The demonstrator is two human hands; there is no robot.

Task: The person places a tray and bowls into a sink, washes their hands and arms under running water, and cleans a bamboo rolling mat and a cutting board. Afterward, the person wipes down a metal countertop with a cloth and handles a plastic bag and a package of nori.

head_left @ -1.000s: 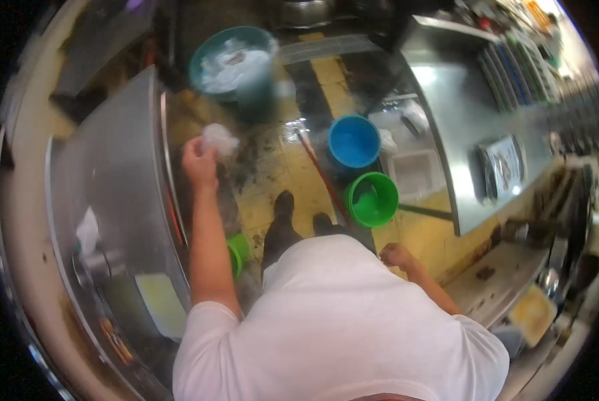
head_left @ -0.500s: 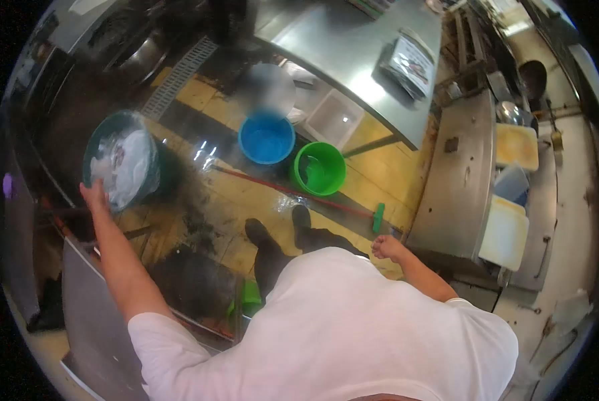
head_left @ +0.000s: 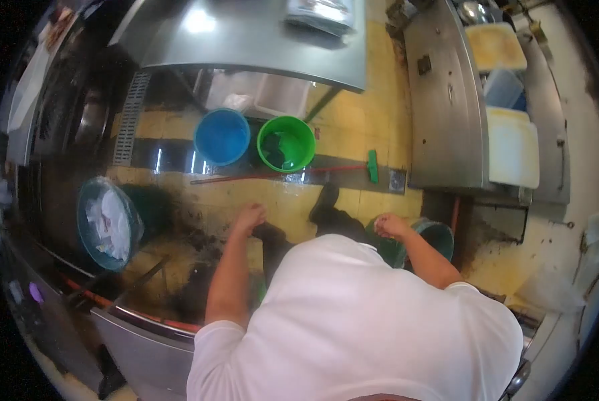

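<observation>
My left hand [head_left: 250,217] hangs in front of my body above the wet yellow floor, its fingers loosely curled with no object seen in them. Off to its left is the dark green bin [head_left: 136,230], lined with clear plastic and holding white rubbish [head_left: 111,224]. The hand is well apart from the bin. On the other side, my right hand [head_left: 392,226] is curled and holds nothing visible. A second green bin [head_left: 438,234] stands just behind and beside that wrist, partly hidden by the forearm.
A blue bucket [head_left: 222,137] and a bright green bucket [head_left: 286,144] stand by a steel table [head_left: 246,50]. A red-handled squeegee [head_left: 372,167] lies across the floor before my feet. Steel cabinets [head_left: 440,100] line the right. A drain grate [head_left: 132,117] runs at left.
My left hand has let go of the lined bin's rim and drawn back toward my body. The view has turned right and the second green bin now shows. My right hand remains curled.
</observation>
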